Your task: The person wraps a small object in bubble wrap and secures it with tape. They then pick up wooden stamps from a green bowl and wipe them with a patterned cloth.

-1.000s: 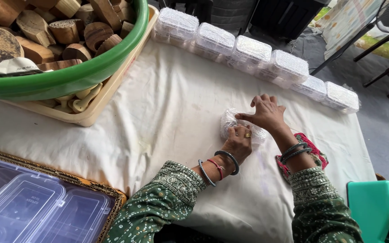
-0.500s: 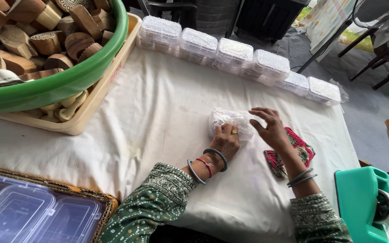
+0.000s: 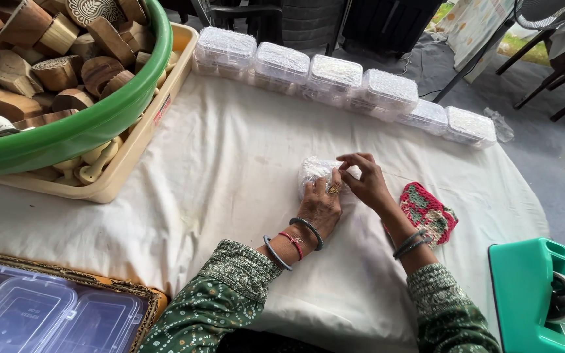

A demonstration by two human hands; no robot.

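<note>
White cloth covers the surface (image 3: 230, 163); left hand (image 3: 320, 204) presses the bubble-wrapped bundle (image 3: 314, 171) down, right hand (image 3: 364, 183) pinches its edge, apparently mid-wrap; sealing likely needs steady pressure.

Green basin (image 3: 93, 127) of wooden blocks (image 3: 47, 52), clear boxes (image 3: 335, 78)

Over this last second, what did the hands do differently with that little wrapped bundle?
The right hand lifted off the top of the small clear-wrapped bundle and now pinches at its right end with the fingers. The left hand kept pressing the bundle down on the white cloth. The bundle stayed in place, as did the row of clear lidded boxes, the green tub and the crocheted pouch.
</note>
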